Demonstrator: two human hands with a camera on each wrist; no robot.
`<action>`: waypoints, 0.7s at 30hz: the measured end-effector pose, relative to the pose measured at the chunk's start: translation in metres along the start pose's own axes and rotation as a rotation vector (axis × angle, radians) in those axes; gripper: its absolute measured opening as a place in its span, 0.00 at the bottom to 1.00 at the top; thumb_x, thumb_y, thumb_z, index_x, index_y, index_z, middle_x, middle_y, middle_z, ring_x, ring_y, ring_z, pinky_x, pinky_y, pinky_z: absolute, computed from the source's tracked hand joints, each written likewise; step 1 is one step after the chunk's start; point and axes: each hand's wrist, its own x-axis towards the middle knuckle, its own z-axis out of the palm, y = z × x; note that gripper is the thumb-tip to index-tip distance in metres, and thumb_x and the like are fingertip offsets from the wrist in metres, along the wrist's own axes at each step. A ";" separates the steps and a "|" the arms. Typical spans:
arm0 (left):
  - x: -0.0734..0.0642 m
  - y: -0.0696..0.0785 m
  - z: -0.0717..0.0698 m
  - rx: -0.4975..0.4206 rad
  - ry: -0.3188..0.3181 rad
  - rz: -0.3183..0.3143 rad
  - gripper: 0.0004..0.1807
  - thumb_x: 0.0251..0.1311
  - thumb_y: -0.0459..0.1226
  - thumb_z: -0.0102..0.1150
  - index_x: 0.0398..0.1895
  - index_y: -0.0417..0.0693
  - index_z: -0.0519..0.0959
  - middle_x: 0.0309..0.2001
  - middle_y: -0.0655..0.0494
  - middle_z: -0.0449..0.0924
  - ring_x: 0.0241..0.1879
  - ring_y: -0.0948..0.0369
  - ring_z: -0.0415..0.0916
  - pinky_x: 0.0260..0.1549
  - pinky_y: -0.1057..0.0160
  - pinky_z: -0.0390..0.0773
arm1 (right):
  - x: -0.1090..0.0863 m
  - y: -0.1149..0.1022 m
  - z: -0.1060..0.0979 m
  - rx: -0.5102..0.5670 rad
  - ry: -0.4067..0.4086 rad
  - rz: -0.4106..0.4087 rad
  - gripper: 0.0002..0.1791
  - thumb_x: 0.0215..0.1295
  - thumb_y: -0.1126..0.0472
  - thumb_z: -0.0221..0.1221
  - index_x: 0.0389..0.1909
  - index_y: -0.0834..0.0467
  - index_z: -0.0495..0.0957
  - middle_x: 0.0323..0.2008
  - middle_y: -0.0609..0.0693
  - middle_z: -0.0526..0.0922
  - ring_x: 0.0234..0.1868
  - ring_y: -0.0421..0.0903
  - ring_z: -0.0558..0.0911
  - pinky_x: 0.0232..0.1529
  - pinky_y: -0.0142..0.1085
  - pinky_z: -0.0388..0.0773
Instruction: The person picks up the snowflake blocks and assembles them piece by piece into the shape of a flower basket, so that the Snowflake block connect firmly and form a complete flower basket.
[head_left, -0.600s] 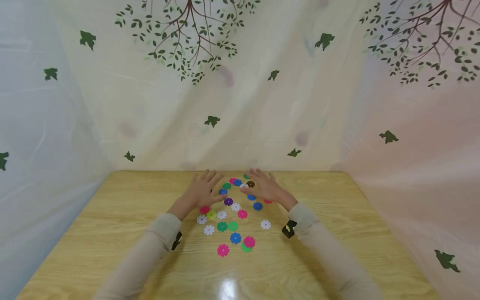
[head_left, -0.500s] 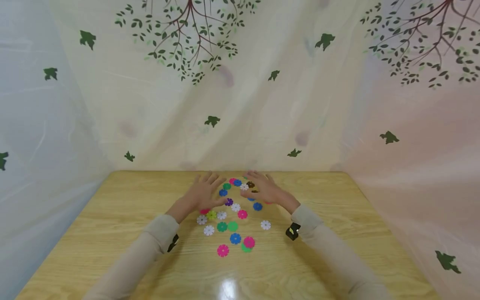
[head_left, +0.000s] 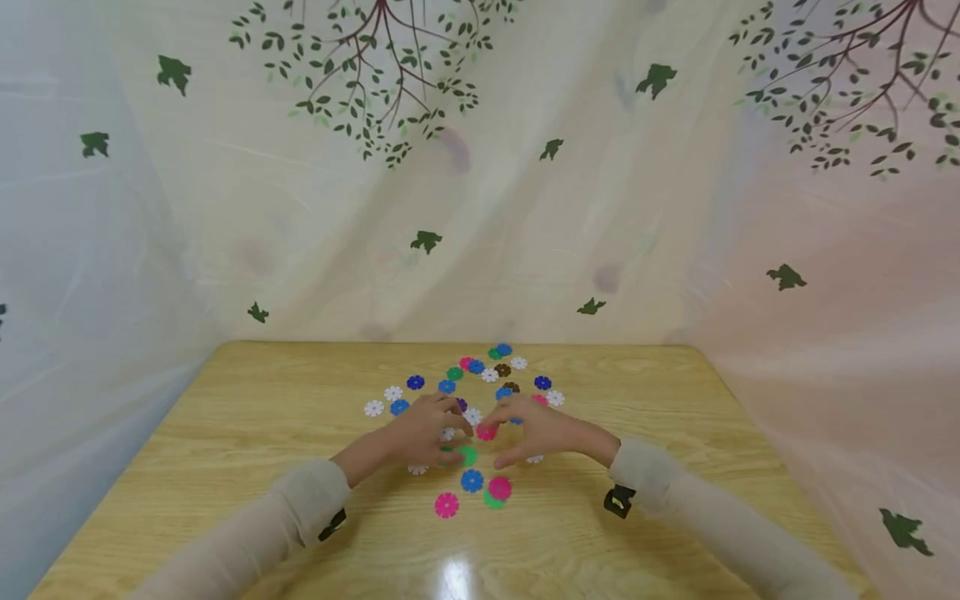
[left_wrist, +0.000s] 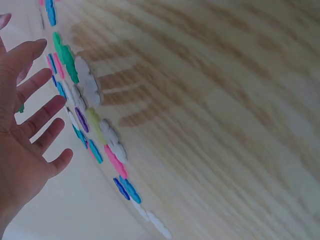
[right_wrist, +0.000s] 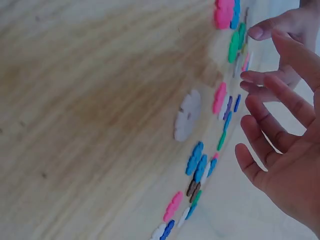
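Flower-shaped plastic discs in several colours lie scattered over the middle of the wooden table. My left hand point(head_left: 429, 429) hovers over them, fingers loosely bent, overlapping a light green disc point(head_left: 468, 456) in the head view. Facing it, my right hand point(head_left: 536, 427) has thumb and fingers apart, near a pink disc point(head_left: 486, 432). Neither hand holds anything. In the left wrist view the spread left fingers point(left_wrist: 44, 102) stand off the table and cast a shadow. The right wrist view has a white disc point(right_wrist: 188, 116) flat on the table, apart from the relaxed right fingers point(right_wrist: 261, 131).
Closer to me lie a blue disc point(head_left: 472, 481), a pink disc point(head_left: 446, 505) and another pink disc point(head_left: 499, 488) overlapping a green one point(head_left: 493, 500). More discs reach toward the table's back edge. A leaf-printed curtain point(head_left: 337, 250) hangs behind the table point(head_left: 225, 467).
Both hands have come back toward me from the far discs, with fingers more bent. Discs at the far left and far right now show; several middle ones are covered.
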 end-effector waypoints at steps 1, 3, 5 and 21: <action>0.000 0.002 0.000 0.006 -0.012 -0.001 0.17 0.59 0.50 0.72 0.48 0.56 0.86 0.50 0.54 0.82 0.52 0.54 0.75 0.55 0.47 0.77 | -0.001 -0.001 0.002 -0.019 -0.011 -0.011 0.26 0.58 0.49 0.75 0.55 0.57 0.84 0.50 0.53 0.84 0.52 0.52 0.77 0.54 0.48 0.76; 0.001 0.004 0.001 0.019 -0.035 -0.002 0.17 0.58 0.50 0.72 0.48 0.58 0.86 0.49 0.56 0.82 0.52 0.56 0.74 0.56 0.46 0.76 | -0.001 -0.001 0.007 -0.044 -0.030 -0.043 0.24 0.55 0.50 0.76 0.50 0.56 0.86 0.44 0.51 0.83 0.46 0.48 0.76 0.50 0.40 0.75; 0.001 0.005 0.001 0.024 -0.050 -0.005 0.17 0.58 0.50 0.72 0.48 0.59 0.87 0.49 0.58 0.83 0.51 0.57 0.73 0.56 0.46 0.76 | 0.000 0.000 0.012 -0.087 -0.040 -0.074 0.20 0.54 0.49 0.76 0.46 0.53 0.87 0.39 0.47 0.83 0.42 0.42 0.74 0.47 0.33 0.72; 0.004 0.006 0.006 -0.079 -0.073 -0.045 0.14 0.58 0.45 0.73 0.46 0.55 0.88 0.47 0.58 0.84 0.49 0.58 0.73 0.51 0.56 0.74 | 0.000 0.001 0.023 -0.090 -0.084 -0.068 0.08 0.60 0.57 0.73 0.38 0.53 0.88 0.38 0.42 0.84 0.42 0.31 0.74 0.51 0.28 0.72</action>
